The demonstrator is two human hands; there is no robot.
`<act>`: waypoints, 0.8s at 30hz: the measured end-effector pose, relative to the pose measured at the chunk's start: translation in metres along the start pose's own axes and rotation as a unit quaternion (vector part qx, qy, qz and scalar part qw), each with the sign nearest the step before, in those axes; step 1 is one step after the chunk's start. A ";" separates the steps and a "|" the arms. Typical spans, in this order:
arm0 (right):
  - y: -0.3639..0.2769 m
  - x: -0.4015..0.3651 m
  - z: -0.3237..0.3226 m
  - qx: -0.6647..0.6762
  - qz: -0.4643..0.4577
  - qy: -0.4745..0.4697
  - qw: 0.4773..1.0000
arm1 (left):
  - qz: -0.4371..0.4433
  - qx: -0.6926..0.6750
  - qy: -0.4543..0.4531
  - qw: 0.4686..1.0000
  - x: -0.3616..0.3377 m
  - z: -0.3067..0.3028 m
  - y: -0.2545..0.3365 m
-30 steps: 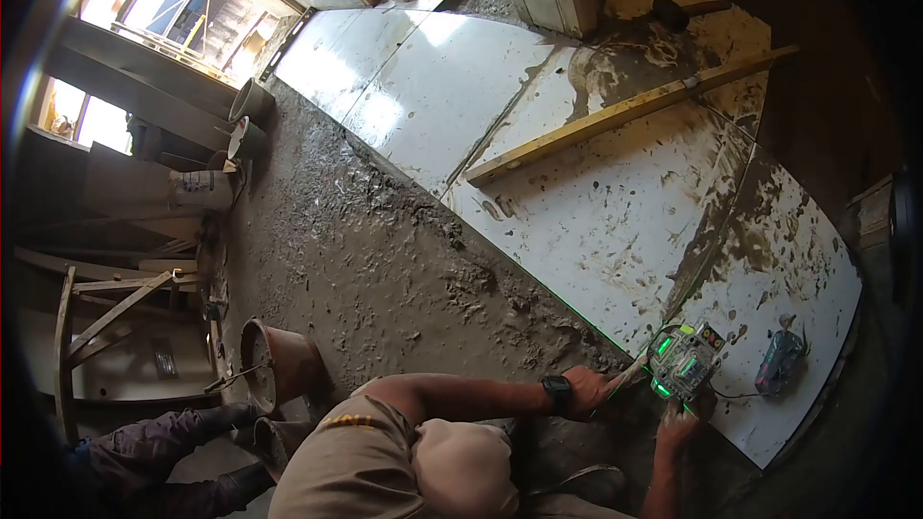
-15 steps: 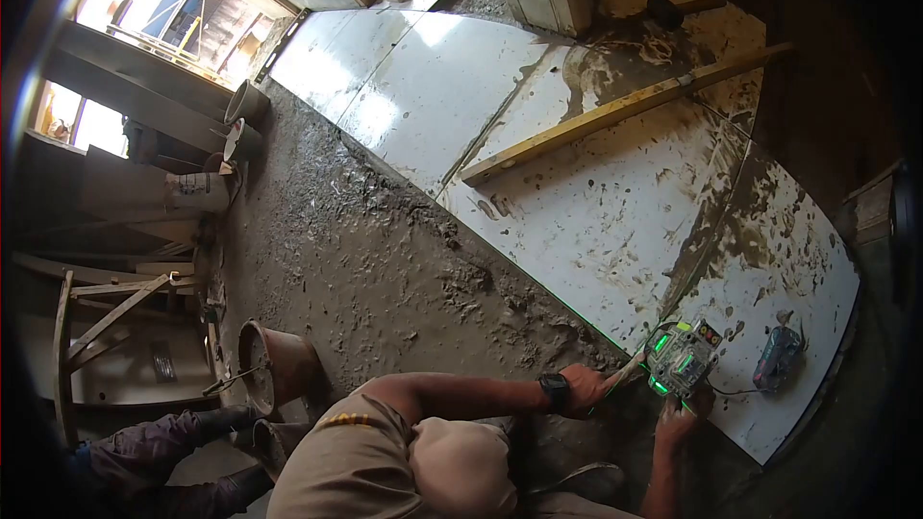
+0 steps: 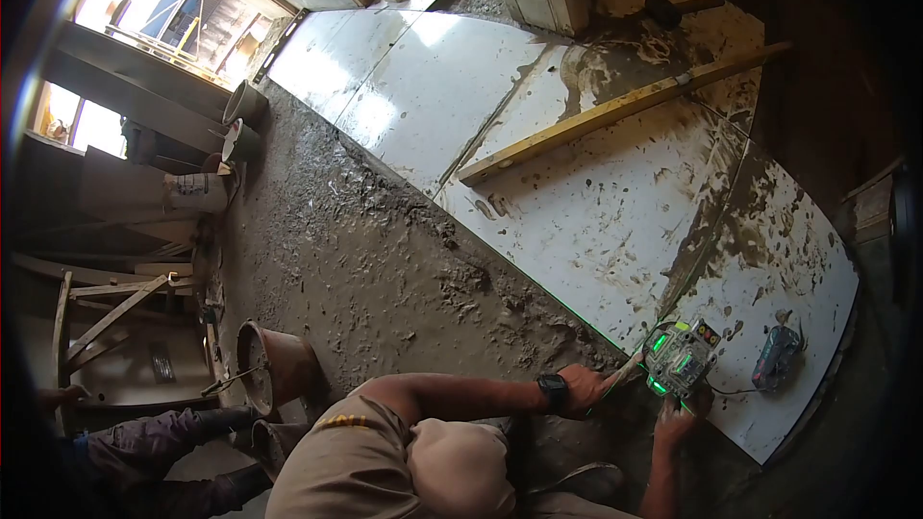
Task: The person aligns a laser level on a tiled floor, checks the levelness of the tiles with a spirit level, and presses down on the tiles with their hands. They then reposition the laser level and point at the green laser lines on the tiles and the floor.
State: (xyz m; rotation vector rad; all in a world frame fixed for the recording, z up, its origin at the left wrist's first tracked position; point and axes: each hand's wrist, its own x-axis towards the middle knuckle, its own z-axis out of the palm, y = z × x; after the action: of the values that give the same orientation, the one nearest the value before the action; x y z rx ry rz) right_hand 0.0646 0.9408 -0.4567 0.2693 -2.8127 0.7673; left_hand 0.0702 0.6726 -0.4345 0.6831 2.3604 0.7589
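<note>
One green-lit laser level (image 3: 681, 358) sits on a white tile (image 3: 808, 274) at five o'clock. Left hand (image 3: 583, 390) is fisted round one thin pale tool (image 3: 625, 370); right hand (image 3: 679, 419) touches the level's near edge, grip unclear. One yellow straightedge (image 3: 615, 115) lies at one o'clock.

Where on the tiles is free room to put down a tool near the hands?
Free: the white tile between the long yellow bar and the green laser. Crowded: the corner with the green laser, the left hand, the right hand and the blue gadget.
</note>
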 end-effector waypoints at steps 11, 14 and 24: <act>-0.009 0.005 -0.009 0.011 0.026 -0.031 0.999 | 0.002 -0.011 -0.001 1.000 0.001 0.009 -0.005; -0.018 0.011 -0.012 0.020 0.005 0.000 1.000 | 0.001 -0.017 0.007 1.000 -0.001 0.006 -0.003; -0.007 -0.003 -0.006 -0.019 0.022 -0.001 1.000 | -0.040 -0.040 -0.081 0.995 -0.009 -0.021 0.021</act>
State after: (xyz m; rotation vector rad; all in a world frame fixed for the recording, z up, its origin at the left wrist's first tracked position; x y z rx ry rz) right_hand 0.0696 0.9384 -0.4496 0.2008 -2.8402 0.7216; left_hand 0.0694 0.6746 -0.4039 0.5904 2.1850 0.7319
